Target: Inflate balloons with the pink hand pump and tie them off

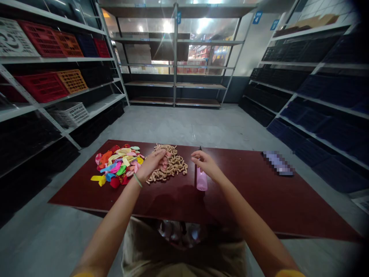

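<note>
Head view: which way does the translucent pink plastic bottle (202,181) point?

It stands upright on the table, its long axis almost straight up and down, with a thin black tip showing just above the person's right hand (206,164).

What are that hand's fingers doing?

They curve around the bottle's upper part and hide it. I can't tell whether they're actually gripping it.

And the left hand (152,163)?

It's left of the bottle, with the fingers pinched closed on a pink rubber scrap (165,162).

Counts?

One bottle, two hands and one green thread bracelet (137,180) on the left wrist. Just left of the bottle lies a heap of tan curled pieces (167,167), too many and tangled to count. Further left of the bottle is a heap of flat multicoloured rubber balloons (117,166), also too many to count.

What's under it all?

A dark red wooden tabletop (248,200) carries the bottle and both heaps. Well right of the bottle lies a pixelated oblong object (278,163), too blurred to name. Far beyond the bottle stands grey metal shelving (175,57).
</note>
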Tool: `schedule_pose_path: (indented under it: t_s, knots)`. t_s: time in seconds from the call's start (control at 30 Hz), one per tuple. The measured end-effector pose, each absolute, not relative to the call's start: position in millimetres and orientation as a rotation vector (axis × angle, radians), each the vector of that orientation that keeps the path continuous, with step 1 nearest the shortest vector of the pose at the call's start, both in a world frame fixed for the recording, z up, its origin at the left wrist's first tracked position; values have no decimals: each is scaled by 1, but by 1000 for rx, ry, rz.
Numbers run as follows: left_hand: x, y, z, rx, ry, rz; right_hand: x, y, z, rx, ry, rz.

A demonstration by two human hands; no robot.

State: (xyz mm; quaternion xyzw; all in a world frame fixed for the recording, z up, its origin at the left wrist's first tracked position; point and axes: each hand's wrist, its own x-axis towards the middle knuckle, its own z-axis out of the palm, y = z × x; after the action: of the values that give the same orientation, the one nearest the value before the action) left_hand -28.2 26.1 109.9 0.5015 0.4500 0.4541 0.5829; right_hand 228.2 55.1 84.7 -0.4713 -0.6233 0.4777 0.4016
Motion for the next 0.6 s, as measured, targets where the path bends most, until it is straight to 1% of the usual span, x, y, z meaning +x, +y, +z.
schedule_pose_path:
  t_s: [0.13, 0.23, 0.3, 0.43, 0.6]
  knots:
    - [-23, 15, 61, 1650, 1523, 1215, 247, 41, 53, -1324, -1548, 820]
    - [-22, 4, 25, 1846, 1615, 1199, 254, 30, 29, -1371, -1523, 647]
    - [-23, -1, 10, 1898, 1672, 1220, 256, 27, 17, -1381, -1517, 590]
    - [-24, -5, 2, 1924, 1749, 1270, 259, 30, 3, -1391, -1502, 567]
    - [-30, -2, 11, 1816, 1779, 1414, 262, 35, -1, -1416, -1456, 585]
